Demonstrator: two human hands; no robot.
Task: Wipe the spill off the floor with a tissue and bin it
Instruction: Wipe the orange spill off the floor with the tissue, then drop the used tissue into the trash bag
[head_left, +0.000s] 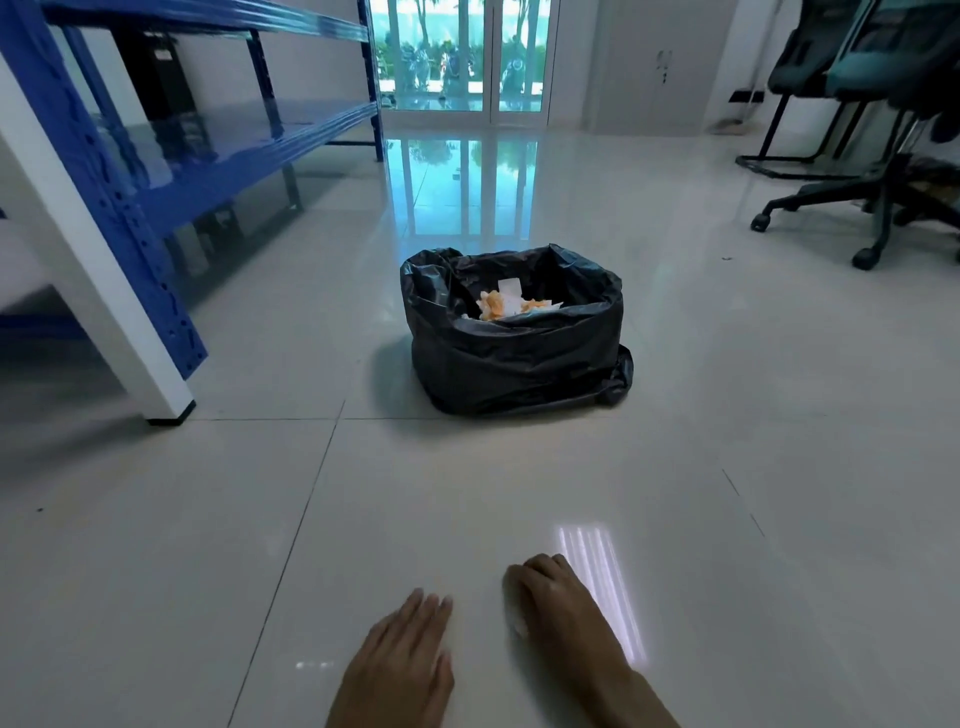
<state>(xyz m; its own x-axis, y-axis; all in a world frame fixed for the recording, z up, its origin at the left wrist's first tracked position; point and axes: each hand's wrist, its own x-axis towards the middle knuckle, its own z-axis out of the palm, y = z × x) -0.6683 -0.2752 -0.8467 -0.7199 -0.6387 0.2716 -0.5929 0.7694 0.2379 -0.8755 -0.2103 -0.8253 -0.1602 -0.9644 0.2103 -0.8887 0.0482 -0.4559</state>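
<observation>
Bottom of frame: my left hand (402, 662) is flat and loose on the glossy tile floor (156, 571), right hand (558, 605) clenched over a white tissue (517, 621). Mid-frame sits the black-bagged bin (519, 358) with orange-stained tissues (514, 305). Blue shelving (171, 156) upper left, office chairs (878, 130) upper right, glass doors (462, 57) at the back.

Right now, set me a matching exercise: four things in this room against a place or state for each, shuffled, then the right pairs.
Things
1. bin
2. right hand
3. left hand
4. shelving

Places or states
A. flat on the floor, fingers spread, holding nothing
B. blue, standing at the far left
C. lined with a black bag, stained tissues inside
D. curled over a bit of white tissue, pressed to the floor

Pairs: 1-C, 2-D, 3-A, 4-B
</observation>
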